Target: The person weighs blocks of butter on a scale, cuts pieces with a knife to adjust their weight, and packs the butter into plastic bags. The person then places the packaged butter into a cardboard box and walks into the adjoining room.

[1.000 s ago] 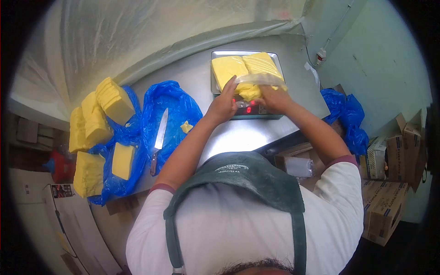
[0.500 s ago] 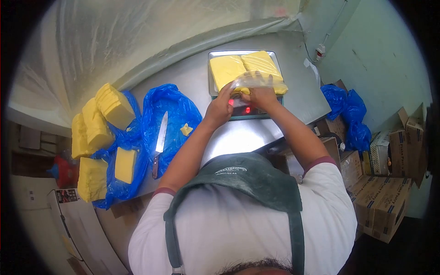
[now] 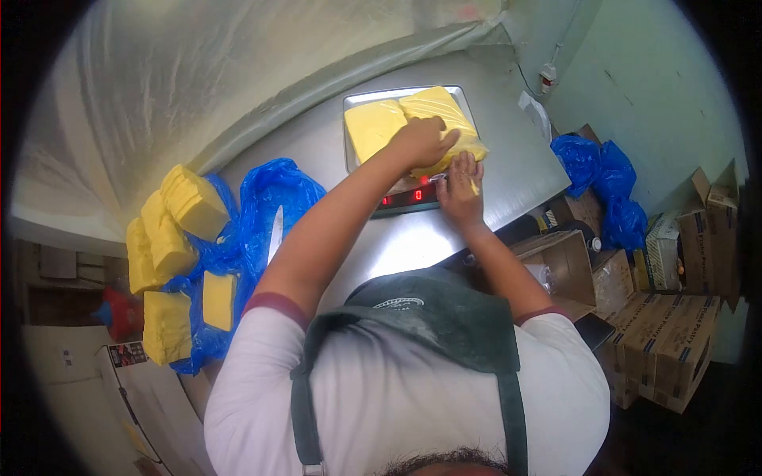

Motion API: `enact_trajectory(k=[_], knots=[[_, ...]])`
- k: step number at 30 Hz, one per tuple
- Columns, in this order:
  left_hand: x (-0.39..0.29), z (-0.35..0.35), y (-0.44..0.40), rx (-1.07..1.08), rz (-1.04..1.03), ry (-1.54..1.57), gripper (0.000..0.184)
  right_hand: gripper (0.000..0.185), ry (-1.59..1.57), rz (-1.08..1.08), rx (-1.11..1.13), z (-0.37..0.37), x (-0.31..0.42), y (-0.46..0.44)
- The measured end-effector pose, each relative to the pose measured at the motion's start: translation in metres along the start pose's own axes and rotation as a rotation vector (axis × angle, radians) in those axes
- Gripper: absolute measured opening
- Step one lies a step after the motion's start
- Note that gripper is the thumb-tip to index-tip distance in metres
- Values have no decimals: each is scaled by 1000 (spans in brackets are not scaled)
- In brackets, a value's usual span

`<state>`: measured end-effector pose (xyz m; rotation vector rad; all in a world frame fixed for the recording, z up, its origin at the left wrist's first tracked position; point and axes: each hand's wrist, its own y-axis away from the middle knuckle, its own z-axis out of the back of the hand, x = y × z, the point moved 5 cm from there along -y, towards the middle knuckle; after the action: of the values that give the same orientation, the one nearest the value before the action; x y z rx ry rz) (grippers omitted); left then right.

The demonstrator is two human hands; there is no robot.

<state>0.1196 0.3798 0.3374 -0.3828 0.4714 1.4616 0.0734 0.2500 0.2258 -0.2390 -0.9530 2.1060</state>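
Note:
Two yellow blocks lie side by side on a metal tray (image 3: 349,101) on top of a scale (image 3: 429,197) with red digits. The right block (image 3: 435,103) is wrapped in clear plastic; the left one is a plain-looking yellow block (image 3: 370,127). My left hand (image 3: 422,143) lies over the near part of the wrapped block, fingers bent onto its plastic. At the block's near right corner is my right hand (image 3: 463,190), fingers up against the plastic, with a small yellow bit at them. Whether either hand grips the plastic is unclear.
Several yellow blocks (image 3: 188,202) sit at the left on blue plastic (image 3: 278,186). A knife (image 3: 276,232) lies on that plastic, partly behind my left arm. Blue bags (image 3: 615,186) hang at the right, above cardboard boxes (image 3: 663,337). Plastic sheeting (image 3: 262,55) covers the back.
My left hand has moved from the plastic's left end onto the wrapped block. My right hand has drawn back to the near right corner. The raised plastic flap is now lower.

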Motion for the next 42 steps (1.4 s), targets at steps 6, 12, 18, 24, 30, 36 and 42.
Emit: enact_trajectory(k=[6,12,18,24,30,36,42], knots=[[-40,-45,-53,252,-69,-306,34,65,-33,-17,85,-3,5,-2],[-62,-53,-5,133,-310,-138,35,53,-401,-128,203,-11,-9,4],[17,13,110,-458,-354,118,51,43,-457,173,108,44,-1,-10],[220,37,318,-862,572,354,33,32,-719,134,172,40,33,24],[260,-25,488,-1041,1004,413,29,35,-1001,105,491,0,128,12],[242,-53,515,-1151,1045,386,25,28,-981,246,623,-50,234,-14],[236,-44,496,-1074,819,80,22,35,-471,335,940,-98,295,-3]])
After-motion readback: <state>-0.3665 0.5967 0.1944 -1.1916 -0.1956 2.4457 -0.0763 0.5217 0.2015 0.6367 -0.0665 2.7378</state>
